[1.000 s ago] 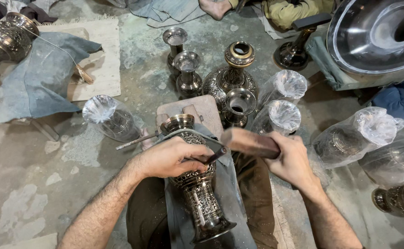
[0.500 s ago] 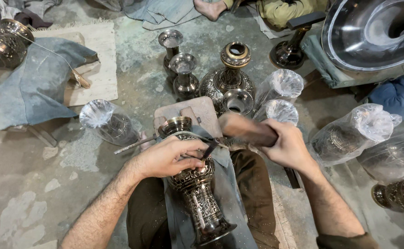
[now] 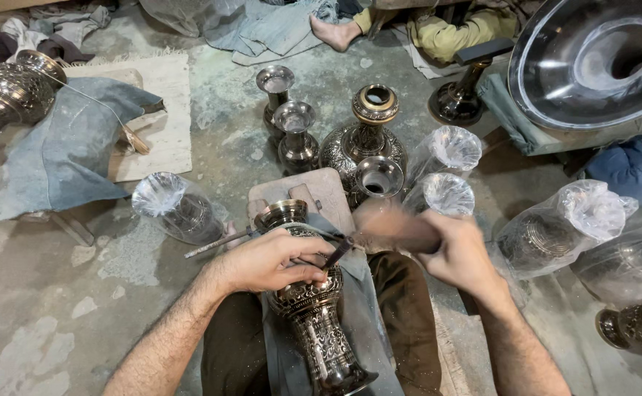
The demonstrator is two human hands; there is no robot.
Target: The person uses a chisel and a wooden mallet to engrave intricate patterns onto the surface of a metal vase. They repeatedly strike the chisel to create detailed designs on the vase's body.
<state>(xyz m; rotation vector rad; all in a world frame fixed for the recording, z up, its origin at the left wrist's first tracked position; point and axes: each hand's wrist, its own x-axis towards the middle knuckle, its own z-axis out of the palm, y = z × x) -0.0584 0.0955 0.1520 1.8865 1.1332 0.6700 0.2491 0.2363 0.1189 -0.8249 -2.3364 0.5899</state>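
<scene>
Dark engraved metal vase with a brass-rimmed mouth (image 3: 310, 308) lies tilted across the person's lap on a grey-blue cloth (image 3: 365, 293), mouth resting against a pale stone block (image 3: 314, 192) on the floor.

Left hand (image 3: 270, 260) is curled closed over the vase's shoulder, pinning it, and pinches a thin dark chisel (image 3: 338, 253) against the metal. A long thin metal rod (image 3: 215, 244) sticks out to the left below the hand; whether the hand grips it is unclear.

Right hand (image 3: 456, 253) is wrapped tight around a wooden-looking mallet (image 3: 394, 229), motion-blurred, head close to the chisel's top.

To do this step well, as judged from the frame:
- keep the vase seated on the block so it doesn't roll under the strike
- hold the chisel steeply enough that it doesn't skid across the engraved pattern
- light, short strikes; wall looks thin and would dent
- left fingers (image 3: 314, 258) sit very close to the strike line, keep them below the chisel head

Nearby: two small dark goblets (image 3: 286, 121), a brass-topped round vase (image 3: 369, 136), plastic-wrapped pieces (image 3: 449, 172), a large polished steel bowl (image 3: 592, 59).
</scene>
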